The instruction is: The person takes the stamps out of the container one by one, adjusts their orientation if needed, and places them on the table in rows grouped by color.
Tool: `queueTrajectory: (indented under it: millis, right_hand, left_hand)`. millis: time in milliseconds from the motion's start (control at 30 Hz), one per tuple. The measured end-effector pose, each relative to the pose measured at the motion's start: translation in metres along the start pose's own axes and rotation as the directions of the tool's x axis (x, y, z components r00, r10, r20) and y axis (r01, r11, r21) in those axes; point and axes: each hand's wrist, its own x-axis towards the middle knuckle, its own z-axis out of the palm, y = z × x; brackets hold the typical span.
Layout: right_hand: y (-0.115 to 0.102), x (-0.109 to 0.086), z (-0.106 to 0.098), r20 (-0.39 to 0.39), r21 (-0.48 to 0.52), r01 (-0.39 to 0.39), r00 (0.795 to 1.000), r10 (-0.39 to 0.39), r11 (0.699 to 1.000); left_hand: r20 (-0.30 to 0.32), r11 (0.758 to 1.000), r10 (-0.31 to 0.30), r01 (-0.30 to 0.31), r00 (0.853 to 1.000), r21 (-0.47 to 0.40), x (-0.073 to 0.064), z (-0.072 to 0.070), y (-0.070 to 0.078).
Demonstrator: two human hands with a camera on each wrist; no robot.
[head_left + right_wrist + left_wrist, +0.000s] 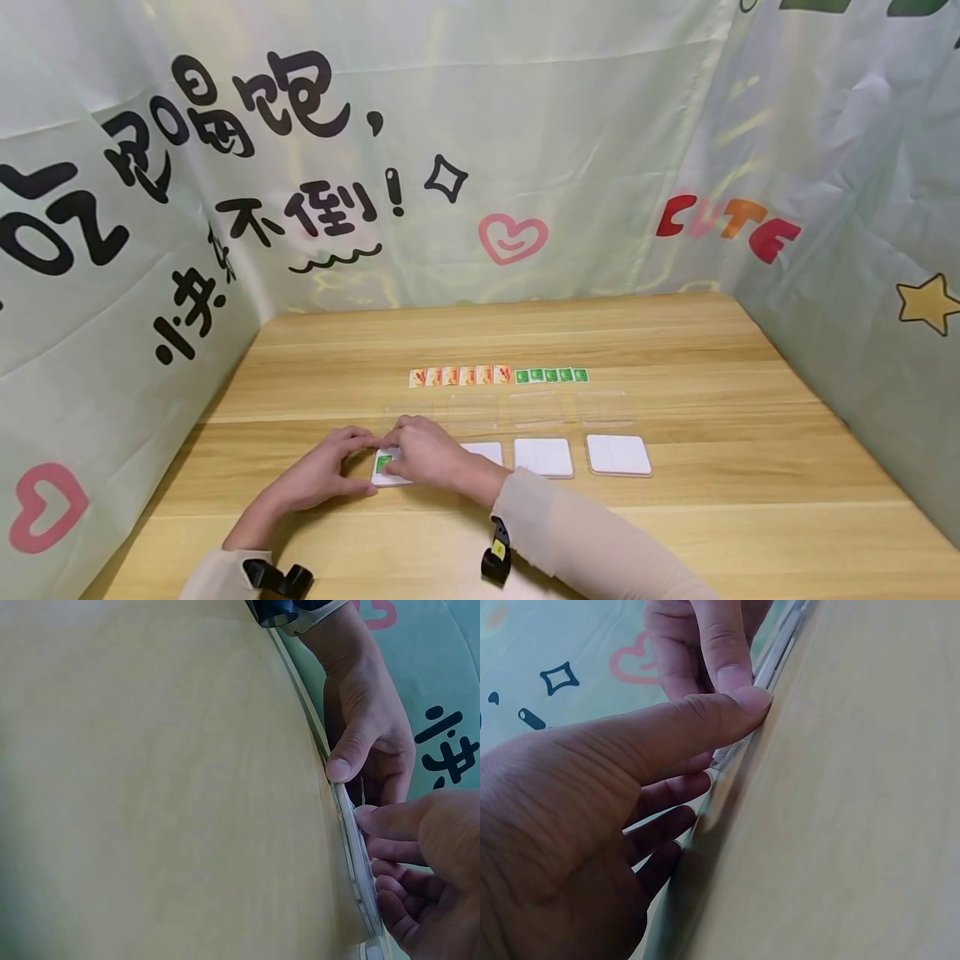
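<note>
A small green card (383, 463) lies on the leftmost flat white case (390, 480). My left hand (322, 471) holds this case at its left end, thumb at the near corner and fingers toward the far one. From the right, my right hand (427, 450) reaches over the case, its thumb and index finger at the edges of the green card and its other fingers bent. In the left wrist view, the left thumb (742, 705) sits on the case's near edge. The right wrist view shows both hands meeting over the thin, clear-rimmed case (352, 855); the green card is hidden there.
More white cases (543, 457) continue the row to the right, partly covered by my right arm. Behind them lie several clear plastic lids (536, 409). Farther back are rows of orange cards (459, 377) and green cards (551, 376). Printed curtains (450, 108) enclose the wooden table (675, 533).
</note>
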Motion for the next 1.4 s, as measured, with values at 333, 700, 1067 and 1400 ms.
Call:
queueTrajectory:
  millis: [333, 700, 1067, 1400]
  right_hand:
    - [0.0004, 0.0007, 0.0000, 0.011, 0.006, -0.016, 1.000, 0.016, 1.000]
    - [-0.0009, 0.0013, -0.0006, 0.018, 0.014, -0.012, 1.000, 0.012, 1.000]
    - [-0.0029, 0.0039, -0.0028, 0.043, 0.007, -0.004, 0.999, 0.004, 1.000]
    - [-0.0015, 0.0047, -0.0056, 0.069, 0.000, 0.044, 0.997, -0.044, 0.999]
  left_hand:
    - [-0.002, 1.000, -0.010, 0.010, 1.000, 0.001, -0.0007, 0.0011, 0.0001]
    - [-0.005, 1.000, -0.015, 0.015, 1.000, 0.003, -0.0009, 0.0005, 0.0003]
    - [0.000, 1.000, -0.017, 0.017, 1.000, 0.002, 0.0007, 0.0001, 0.0013]
    - [0.002, 0.999, -0.032, 0.032, 0.999, -0.016, 0.0010, -0.0007, 0.0016]
